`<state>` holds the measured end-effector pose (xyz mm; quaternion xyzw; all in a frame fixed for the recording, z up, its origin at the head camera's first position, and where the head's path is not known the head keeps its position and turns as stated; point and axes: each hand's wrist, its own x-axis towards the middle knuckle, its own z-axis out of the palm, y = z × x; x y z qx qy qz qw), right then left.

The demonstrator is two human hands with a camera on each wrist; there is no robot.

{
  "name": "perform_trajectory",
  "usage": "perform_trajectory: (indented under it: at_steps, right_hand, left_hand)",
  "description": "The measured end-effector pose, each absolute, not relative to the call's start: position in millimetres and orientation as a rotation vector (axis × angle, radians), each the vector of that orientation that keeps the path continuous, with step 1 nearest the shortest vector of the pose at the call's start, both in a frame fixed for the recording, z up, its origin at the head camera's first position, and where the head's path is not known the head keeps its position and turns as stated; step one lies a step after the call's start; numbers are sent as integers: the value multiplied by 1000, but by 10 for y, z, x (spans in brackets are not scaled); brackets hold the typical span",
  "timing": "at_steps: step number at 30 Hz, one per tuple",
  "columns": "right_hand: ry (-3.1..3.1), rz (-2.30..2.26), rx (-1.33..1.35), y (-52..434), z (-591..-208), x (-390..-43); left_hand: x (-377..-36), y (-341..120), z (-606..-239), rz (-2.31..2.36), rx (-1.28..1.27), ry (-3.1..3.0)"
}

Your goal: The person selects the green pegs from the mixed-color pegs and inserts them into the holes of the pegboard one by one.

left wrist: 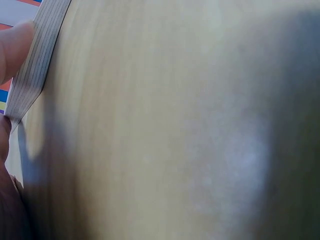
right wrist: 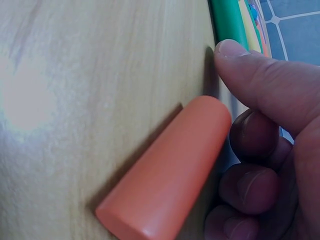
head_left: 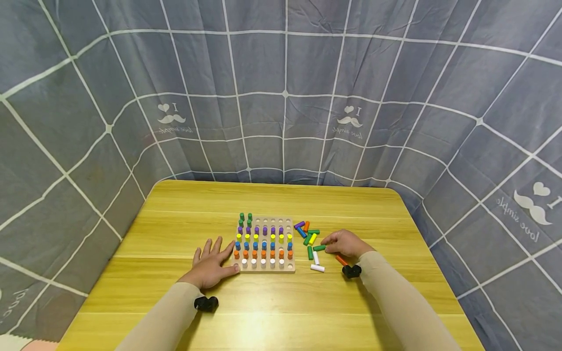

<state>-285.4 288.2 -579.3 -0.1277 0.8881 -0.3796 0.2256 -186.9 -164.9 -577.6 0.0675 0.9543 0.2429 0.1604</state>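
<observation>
One square wooden peg board [head_left: 266,267] lies on one yellow wooden table [head_left: 272,312]. Two white cylindrical pegs [head_left: 317,267] lie loose beside it. Two hands [head_left: 210,265] are present.

A yellow wooden table [head_left: 272,297] carries a wooden peg board [head_left: 265,266] at its centre. Loose coloured pegs [head_left: 311,240] lie scattered at the board's 3 o'clock.

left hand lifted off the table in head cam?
No, the left hand lies flat on the table, fingers spread, touching the peg board at its near-left corner.
</observation>
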Motion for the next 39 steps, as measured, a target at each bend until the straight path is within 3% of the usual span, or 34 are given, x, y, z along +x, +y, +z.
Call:
perform_trajectory:
  at_steps: [32, 39]
  right_hand:
    - [2405, -1196, -332, 2966, -5782, -2895]
    - [2466, -1211, -394, 2791, -5650, -2968]
  left_hand:
    - [-1855, -1643, -5749, 692, 207, 2720]
    - [-1874, -1642, -5741, 685, 210, 2709]
